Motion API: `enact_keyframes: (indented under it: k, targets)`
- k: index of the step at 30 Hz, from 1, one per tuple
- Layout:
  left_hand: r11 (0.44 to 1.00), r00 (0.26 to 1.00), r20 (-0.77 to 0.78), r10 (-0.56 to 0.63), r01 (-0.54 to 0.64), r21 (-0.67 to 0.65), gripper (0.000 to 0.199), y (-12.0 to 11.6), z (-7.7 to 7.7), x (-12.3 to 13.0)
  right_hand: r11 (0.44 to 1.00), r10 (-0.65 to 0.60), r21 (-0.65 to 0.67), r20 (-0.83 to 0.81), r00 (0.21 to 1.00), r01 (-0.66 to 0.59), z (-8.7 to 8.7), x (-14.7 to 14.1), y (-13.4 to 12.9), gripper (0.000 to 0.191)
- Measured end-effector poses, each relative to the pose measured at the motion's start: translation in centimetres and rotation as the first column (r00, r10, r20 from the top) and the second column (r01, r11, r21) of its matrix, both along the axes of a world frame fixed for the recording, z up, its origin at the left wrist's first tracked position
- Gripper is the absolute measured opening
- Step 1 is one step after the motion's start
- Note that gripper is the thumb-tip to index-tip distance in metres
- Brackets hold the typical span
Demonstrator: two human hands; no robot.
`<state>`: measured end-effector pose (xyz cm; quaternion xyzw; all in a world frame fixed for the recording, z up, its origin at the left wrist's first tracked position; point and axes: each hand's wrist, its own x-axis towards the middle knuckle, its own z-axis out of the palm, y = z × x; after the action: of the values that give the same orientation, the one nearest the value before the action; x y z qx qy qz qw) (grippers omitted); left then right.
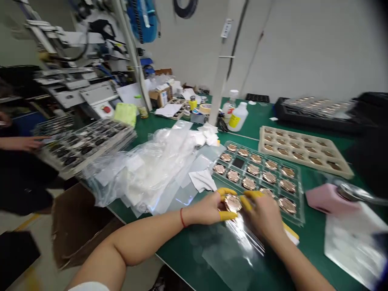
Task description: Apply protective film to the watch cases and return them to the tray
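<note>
My left hand (209,208), with yellow finger covers, grips a round rose-gold metal piece with a faceted rim (233,203), like a watch case, between thumb and fingers. Close on its right is my right hand (265,212), also in yellow finger covers. Its fingers are curled and slightly blurred; what they hold, if anything, is hidden. Shiny clear plastic film (242,238) lies below the held piece. Just beyond my hands, a clear plastic tray (300,190) carries several similar rose-gold pieces; one slot shows only a dark square. A white cloth (202,180) lies beside my left hand.
Crumpled clear bags (145,165) cover the table's left side. A beige tray (306,145), a pink bottle with a metal top (332,198) and a white bottle (238,117) stand around. At far left, a co-worker's hand (32,142) is near stacked trays (91,141).
</note>
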<state>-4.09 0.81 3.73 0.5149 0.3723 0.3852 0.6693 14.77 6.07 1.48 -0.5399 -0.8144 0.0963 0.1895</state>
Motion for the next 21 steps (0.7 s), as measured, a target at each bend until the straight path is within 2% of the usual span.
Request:
enact_keyframes:
  k: [1,3,7,10,13,16,21]
  targets:
    - [1.0,1.0,0.004,-0.006,0.006,-0.014,0.054,0.1,0.1,-0.1,0.999,0.012,0.047,0.092,0.996,-0.017,0.0,0.0,0.1,0.017]
    - [1.0,1.0,-0.009,0.001,-0.001,-0.019,0.052,0.3,0.1,-0.2,0.998,0.009,0.053,0.147,0.989,-0.017,0.3,0.0,0.1,0.019]
    - [1.0,0.998,-0.067,-0.017,0.016,-0.021,0.051,0.2,-0.1,-0.1,0.997,0.004,0.072,-0.123,0.992,0.004,2.1,-0.1,-2.0,0.013]
    - [0.998,0.992,-0.111,-0.062,0.064,0.014,0.048,-0.3,0.1,0.1,0.971,0.195,0.188,-0.252,0.948,-0.15,2.9,-1.0,-4.1,0.01]
    - [0.993,0.983,-0.15,-0.102,0.11,0.049,0.043,-0.6,0.3,0.1,0.936,0.311,0.252,-0.274,0.91,-0.244,2.5,-1.7,-5.0,0.013]
    - [0.995,0.986,-0.142,-0.091,0.096,0.03,0.046,-0.6,0.4,0.1,0.942,0.283,0.272,-0.324,0.902,-0.198,1.8,-1.7,-5.0,0.013]
    - [0.991,0.976,-0.19,-0.104,0.118,0.063,0.041,-0.6,0.1,0.3,0.942,0.29,0.261,-0.319,0.902,-0.211,1.2,-1.8,-4.8,0.013]
